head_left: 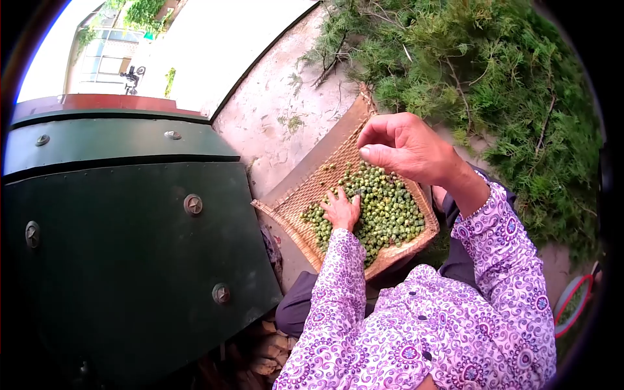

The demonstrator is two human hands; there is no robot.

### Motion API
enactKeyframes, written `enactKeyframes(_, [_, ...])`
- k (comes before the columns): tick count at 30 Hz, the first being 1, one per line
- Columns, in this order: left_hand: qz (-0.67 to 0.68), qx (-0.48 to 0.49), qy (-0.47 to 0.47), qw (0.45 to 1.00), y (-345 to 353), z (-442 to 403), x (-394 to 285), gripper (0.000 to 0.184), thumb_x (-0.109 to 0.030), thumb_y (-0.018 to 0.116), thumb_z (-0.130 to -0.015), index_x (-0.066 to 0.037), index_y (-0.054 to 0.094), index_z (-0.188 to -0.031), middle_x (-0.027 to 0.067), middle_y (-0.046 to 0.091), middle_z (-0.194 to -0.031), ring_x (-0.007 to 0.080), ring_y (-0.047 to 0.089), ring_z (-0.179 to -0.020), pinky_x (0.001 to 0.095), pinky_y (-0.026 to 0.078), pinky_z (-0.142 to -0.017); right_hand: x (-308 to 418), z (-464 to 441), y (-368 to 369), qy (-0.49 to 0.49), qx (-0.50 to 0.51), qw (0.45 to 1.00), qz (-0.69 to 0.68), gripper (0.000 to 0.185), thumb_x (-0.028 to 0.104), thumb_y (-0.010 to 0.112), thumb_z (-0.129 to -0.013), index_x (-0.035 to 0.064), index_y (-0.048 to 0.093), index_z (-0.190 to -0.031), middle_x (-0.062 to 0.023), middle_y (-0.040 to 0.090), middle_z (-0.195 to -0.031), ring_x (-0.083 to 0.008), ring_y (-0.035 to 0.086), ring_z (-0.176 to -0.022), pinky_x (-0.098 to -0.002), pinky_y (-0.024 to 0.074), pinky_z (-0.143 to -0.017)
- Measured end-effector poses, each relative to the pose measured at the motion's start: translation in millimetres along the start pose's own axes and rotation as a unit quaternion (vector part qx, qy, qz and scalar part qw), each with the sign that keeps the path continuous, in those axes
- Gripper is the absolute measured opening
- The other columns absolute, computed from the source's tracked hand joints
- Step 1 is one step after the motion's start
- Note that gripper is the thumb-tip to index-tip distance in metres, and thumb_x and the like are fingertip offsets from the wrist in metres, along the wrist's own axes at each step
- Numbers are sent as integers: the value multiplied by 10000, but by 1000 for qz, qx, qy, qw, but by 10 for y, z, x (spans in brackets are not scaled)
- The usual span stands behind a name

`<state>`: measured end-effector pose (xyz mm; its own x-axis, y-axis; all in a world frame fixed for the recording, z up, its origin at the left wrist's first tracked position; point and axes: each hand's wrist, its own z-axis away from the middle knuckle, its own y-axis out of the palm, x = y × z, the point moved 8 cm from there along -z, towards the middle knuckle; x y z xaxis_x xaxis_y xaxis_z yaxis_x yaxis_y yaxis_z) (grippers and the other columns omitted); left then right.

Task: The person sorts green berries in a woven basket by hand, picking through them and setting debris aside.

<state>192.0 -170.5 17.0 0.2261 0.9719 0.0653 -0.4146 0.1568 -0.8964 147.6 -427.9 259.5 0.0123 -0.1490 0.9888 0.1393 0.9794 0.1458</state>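
Observation:
A woven winnowing basket (289,211) rests by my knees, its flat lip pointing away from me. Heaped in its near part are many small, round green seed cones or berries (396,214). My left hand (341,211) lies on the left part of the heap, palm down with its fingers spread. Above the basket's right side, my right hand (409,148) is raised with its fingers curled toward the thumb. Whatever may be between those fingertips is hidden or too small to make out.
Cut green conifer branches (481,71) pile up on the right. A dark green metal door or panel (130,260) with round studs stands close on my left. Pieces of wood (270,351) lie below it. A red-rimmed round object (572,302) is at the far right.

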Motion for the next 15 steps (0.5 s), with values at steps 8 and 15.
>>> enactKeyframes(8, [136,10,96,986,151,384,-160,464,-365,566,-775,-66,474,-1117,191,476,-1102,364,508,-971,467,421,-801,-69,-7,104,7,38,999,4,204,168,571,-820,-24,599,-883,-56,609,-746,-98,544,-676,-263,466,-623])
enactKeyframes(15, [130,57,197,970,172,824,-147,413,-353,546,-773,-67,571,-1069,186,555,-1040,362,509,-977,435,417,-845,-109,27,93,15,45,999,-18,184,191,570,-839,8,591,-846,-13,557,-699,-71,521,-643,-221,466,-565])
